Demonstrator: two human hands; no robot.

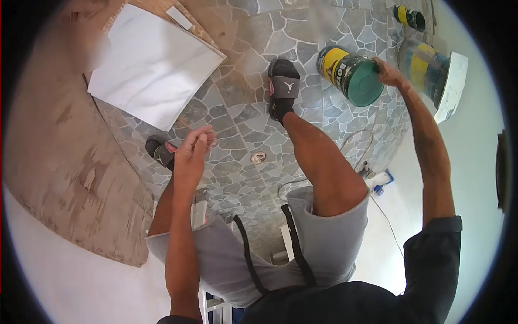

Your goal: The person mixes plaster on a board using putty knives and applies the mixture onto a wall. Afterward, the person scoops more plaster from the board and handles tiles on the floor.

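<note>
My right hand (388,73) has its fingers hooked on the edge of a dark green paint bucket (340,66) with a yellow label, at the upper right. The bucket's green lid (367,85) faces me; whether its base rests on the floor I cannot tell. My left hand (197,142) hangs near my left foot with its fingers loosely bent and nothing seen in them. Beyond it lies a stack of white marble-patterned tiles (154,65), close to that hand but not touching it.
A second bucket (420,67) bears a white slab (452,86), and a small green can (409,18) lies farther back. Brown board (70,162) covers the left side. A floor drain (258,157) sits in the stone-pattern floor (237,102). A blue-handled tool (382,186) and cable lie right.
</note>
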